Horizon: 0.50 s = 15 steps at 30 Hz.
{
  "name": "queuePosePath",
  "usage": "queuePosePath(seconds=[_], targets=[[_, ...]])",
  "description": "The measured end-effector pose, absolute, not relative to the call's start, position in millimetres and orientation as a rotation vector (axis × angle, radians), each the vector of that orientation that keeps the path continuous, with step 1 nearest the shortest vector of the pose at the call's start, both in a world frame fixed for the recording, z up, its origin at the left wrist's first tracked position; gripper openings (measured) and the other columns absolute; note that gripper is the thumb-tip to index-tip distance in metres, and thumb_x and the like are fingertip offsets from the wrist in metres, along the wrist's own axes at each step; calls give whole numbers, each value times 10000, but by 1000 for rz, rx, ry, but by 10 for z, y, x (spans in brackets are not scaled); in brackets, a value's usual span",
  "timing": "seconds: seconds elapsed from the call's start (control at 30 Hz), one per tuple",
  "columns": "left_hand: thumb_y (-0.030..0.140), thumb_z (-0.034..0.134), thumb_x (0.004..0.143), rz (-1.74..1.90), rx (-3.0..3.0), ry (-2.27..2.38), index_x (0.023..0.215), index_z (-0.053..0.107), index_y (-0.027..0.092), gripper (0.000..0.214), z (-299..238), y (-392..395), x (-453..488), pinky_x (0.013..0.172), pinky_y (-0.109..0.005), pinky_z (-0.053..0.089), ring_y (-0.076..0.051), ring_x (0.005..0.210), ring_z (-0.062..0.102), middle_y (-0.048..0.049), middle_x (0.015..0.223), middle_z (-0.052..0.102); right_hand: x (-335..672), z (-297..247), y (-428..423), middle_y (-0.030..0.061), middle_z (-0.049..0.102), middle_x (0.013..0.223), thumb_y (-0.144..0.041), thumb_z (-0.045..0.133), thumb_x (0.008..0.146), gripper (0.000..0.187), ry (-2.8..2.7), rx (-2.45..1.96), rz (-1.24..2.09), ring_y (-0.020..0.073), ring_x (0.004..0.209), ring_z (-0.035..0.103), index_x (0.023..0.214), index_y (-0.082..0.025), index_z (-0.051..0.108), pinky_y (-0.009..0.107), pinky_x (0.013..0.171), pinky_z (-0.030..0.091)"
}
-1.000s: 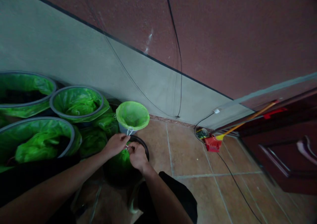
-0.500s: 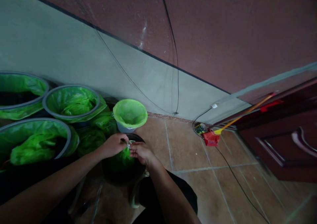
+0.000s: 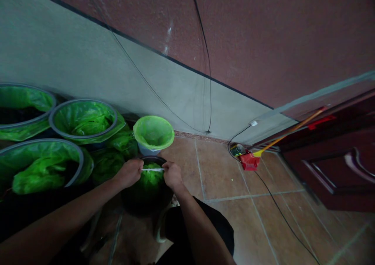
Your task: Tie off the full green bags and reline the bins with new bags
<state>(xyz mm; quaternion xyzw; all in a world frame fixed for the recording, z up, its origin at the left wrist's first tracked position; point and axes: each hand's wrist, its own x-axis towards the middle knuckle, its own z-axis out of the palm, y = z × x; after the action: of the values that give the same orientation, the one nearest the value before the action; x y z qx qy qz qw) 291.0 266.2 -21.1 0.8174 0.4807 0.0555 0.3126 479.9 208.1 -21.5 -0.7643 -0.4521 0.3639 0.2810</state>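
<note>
The left hand (image 3: 128, 173) and the right hand (image 3: 172, 175) are each closed on one end of a white drawstring (image 3: 151, 169), and the cord runs straight and taut between them (just how the fingers pin it is hidden behind the knuckles). Directly beneath the cord bulges a green plastic liner (image 3: 149, 182), sitting in a black bin (image 3: 152, 159) whose rim curves just beyond the hands. The thin cord looks like the weak point: a harder pull could slip it from either pinch or tear the plastic where it is threaded, while an uneven tug could drag the liner off the rim. Just past the grip stands a small pale bucket (image 3: 148, 150) with a green lining, near enough for a knuckle to knock it. Left of the left hand, grey-rimmed bins (image 3: 83, 100) crowd close, leaving little elbow room. Well right of the right hand, a black cable (image 3: 272, 191) crosses the tiled floor (image 3: 181, 155) and could catch a foot.
</note>
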Motion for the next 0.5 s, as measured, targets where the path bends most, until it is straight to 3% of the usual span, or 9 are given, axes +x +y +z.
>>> queuePosePath(seconds=[0.1, 0.2, 0.37, 0.43, 0.5], targets=[[96, 462, 831, -41, 2238, 1297, 749, 628, 179, 204, -215, 2652, 2871, 811, -327, 473, -242, 888, 684, -106, 867, 711, 4835, -140, 2055, 68, 773, 933, -37, 599, 749, 274, -1389, -2210, 795, 239, 970, 708, 847, -225, 772, 363, 968, 504], [145, 512, 827, -89, 2219, 1312, 963, 665, 176, 207, -221, 2626, 2863, 872, -354, 491, -272, 1010, 692, -125, 1043, 729, 4812, -45, 2028, 102, 756, 1071, -58, 589, 778, 376, -1426, -2251, 653, 255, 1025, 696, 1078, -211, 755, 373, 980, 498], [129, 621, 713, -59, 2146, 1326, 1439, 468, 135, 743, -297, 2551, 2895, 1008, -397, 474, -322, 1223, 629, -197, 1353, 625, 4698, -24, 1972, 124, 638, 1344, -149, 643, 764, 636, -1679, -2088, 711, 270, 1217, 614, 1394, -189, 570, 383, 1066, 455], [135, 658, 676, -7, 2096, 1272, 1457, 457, 152, 807, -387, 2515, 2919, 1022, -399, 464, -332, 1238, 617, -199, 1383, 606, 4626, -112, 1928, 147, 553, 1457, -171, 701, 697, 790, -1834, -2038, 729, 307, 1342, 517, 1461, -171, 499, 418, 1129, 400], [158, 671, 661, 81, 1992, 1207, 1299, 596, 180, 643, -501, 2482, 2951, 1010, -399, 456, -338, 1190, 635, -173, 1286, 665, 4550, -238, 1883, 183, 513, 1495, -191, 716, 673, 870, -1942, -2046, 743, 349, 1395, 457, 1500, -144, 449, 465, 1144, 375]])
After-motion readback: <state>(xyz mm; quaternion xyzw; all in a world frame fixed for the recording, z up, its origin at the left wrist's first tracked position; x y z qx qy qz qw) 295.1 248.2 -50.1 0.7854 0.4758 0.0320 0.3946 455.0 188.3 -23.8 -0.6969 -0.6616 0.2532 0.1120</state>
